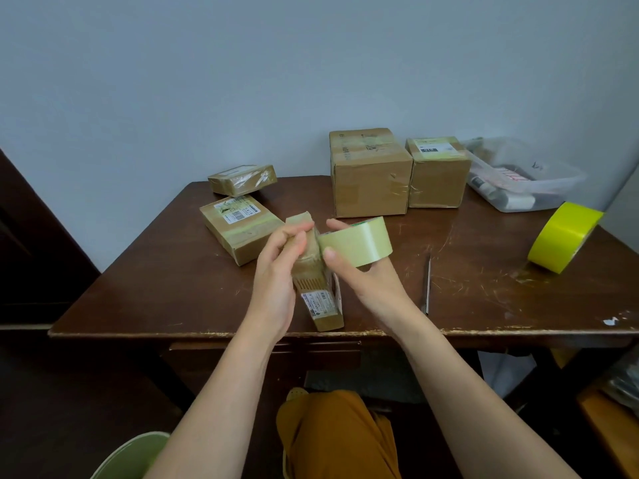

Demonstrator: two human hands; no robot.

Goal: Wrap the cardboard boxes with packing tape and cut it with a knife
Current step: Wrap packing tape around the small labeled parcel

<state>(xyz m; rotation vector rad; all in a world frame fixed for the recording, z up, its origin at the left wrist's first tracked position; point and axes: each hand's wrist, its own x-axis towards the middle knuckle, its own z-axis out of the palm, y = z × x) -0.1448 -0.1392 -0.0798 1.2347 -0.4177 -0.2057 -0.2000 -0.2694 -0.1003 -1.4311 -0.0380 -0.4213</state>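
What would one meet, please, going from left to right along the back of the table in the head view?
small taped box → large cardboard box → medium cardboard box → clear plastic bin → yellow tape roll, which lies a little nearer than the rest.

clear plastic bin (pixel 539 188) of small items – back right on the brown table (pixel 173 288).

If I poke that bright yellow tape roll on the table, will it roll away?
Probably not far: the yellow tape roll seems to lean tilted on the table, so it would likely flop flat. Set on its round edge, it could roll. It looks thick, so fairly heavy.
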